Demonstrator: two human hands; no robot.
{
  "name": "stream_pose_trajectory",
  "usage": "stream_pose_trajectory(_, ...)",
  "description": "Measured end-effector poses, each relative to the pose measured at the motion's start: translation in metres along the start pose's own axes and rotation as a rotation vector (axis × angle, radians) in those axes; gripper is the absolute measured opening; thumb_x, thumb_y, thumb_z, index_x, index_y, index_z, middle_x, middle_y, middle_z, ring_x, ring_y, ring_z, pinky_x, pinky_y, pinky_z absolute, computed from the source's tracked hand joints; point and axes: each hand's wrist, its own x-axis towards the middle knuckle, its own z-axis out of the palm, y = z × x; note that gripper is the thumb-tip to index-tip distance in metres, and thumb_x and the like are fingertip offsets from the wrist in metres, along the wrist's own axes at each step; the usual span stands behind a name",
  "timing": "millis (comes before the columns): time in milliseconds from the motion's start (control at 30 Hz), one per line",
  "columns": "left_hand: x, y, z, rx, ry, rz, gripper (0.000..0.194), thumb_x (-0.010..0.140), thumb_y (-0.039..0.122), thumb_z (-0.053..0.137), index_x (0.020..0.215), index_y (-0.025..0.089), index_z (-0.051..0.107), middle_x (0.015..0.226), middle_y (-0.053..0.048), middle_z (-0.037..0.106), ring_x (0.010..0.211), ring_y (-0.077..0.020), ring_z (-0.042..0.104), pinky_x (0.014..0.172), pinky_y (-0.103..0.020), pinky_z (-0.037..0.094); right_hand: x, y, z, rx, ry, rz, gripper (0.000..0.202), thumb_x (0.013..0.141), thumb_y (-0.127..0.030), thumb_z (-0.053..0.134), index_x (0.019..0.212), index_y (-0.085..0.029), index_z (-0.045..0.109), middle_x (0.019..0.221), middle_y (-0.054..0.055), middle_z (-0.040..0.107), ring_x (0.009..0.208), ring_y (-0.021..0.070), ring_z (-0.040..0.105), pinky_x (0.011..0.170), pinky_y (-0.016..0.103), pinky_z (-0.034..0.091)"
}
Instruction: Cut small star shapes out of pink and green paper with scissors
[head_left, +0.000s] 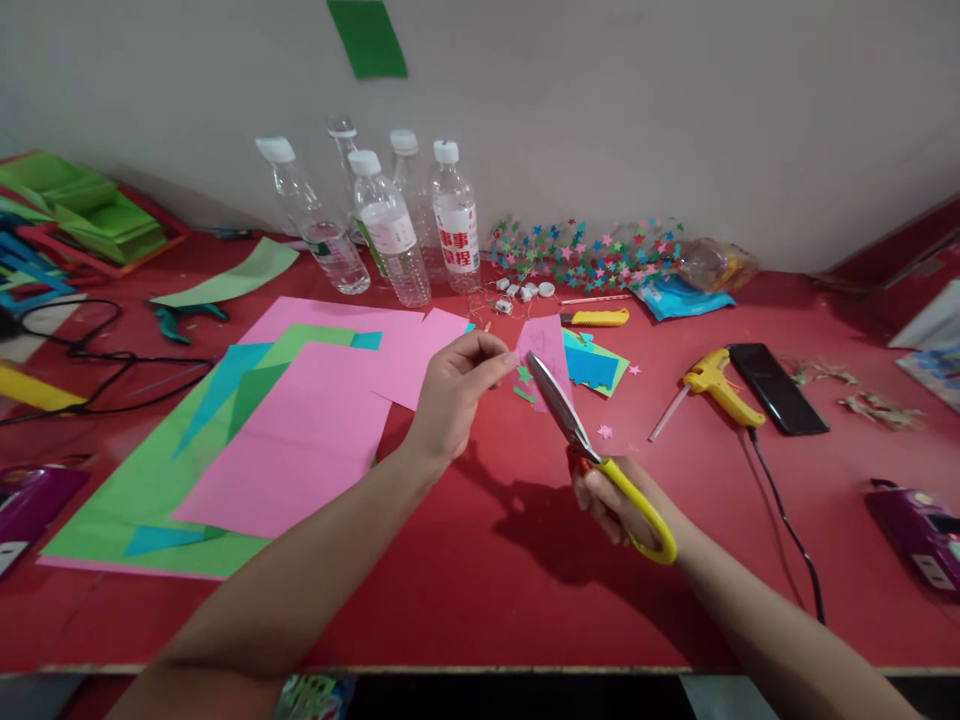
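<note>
Scissors (637, 505) with yellow handles are held in my right hand (600, 498), their metal blades pressed together and pointing up and left. My left hand (450, 390) is closed in a pinch close to the blade tips; whatever is between its fingertips is too small to make out. Just beyond the blades lies a pink paper piece (546, 335) with faint drawn lines. Green paper scraps (523, 375) lie on it. Blue and green paper pieces (591, 365) are right of the blades, and a pink paper star (604, 432) lies nearby on the red table (465, 600).
Several plastic bottles (390, 235) stand against the wall. Beside them lies a clear bottle covered in coloured stars (592, 255). A yellow utility knife (600, 317), glue gun (720, 385) with cord, and phone (778, 388) are at right. Large coloured sheets (300, 440) cover the left.
</note>
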Motion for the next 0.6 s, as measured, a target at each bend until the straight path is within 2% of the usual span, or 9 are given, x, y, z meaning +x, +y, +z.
stream_pose_trajectory(267,-0.002,-0.001,0.005,-0.087,-0.004,-0.033,0.005,0.07,0.021,0.072,0.071,0.021,0.067,0.069,0.004,0.059,0.066,-0.009,0.051,0.068,-0.023,0.043,0.001,0.0,0.005,-0.002,0.018,0.0,0.043,0.082,-0.059,0.046,0.065,-0.019,0.048,0.036,-0.005,0.045,0.03,0.0068,0.037,0.036,0.018,0.031)
stream_pose_trajectory(400,0.0,-0.001,0.002,-0.064,0.002,0.04,0.005,0.073,0.019,0.07,0.071,0.022,0.067,0.07,0.004,0.057,0.068,-0.0096,0.049,0.069,-0.024,0.041,0.001,-0.003,0.003,-0.026,0.039,-0.046,0.051,0.079,-0.068,0.049,0.063,-0.02,0.048,0.035,-0.006,0.042,0.03,0.0072,0.037,0.035,0.02,0.031)
stream_pose_trajectory(600,0.005,0.003,-0.008,0.137,-0.07,0.194,0.006,0.076,0.019,0.069,0.071,0.021,0.066,0.078,0.001,0.052,0.078,-0.0128,0.049,0.075,-0.027,0.04,-0.001,-0.004,-0.003,-0.039,0.012,-0.094,0.061,0.075,-0.079,0.047,0.069,-0.019,0.049,0.039,-0.005,0.044,0.032,0.0076,0.038,0.036,0.02,0.031)
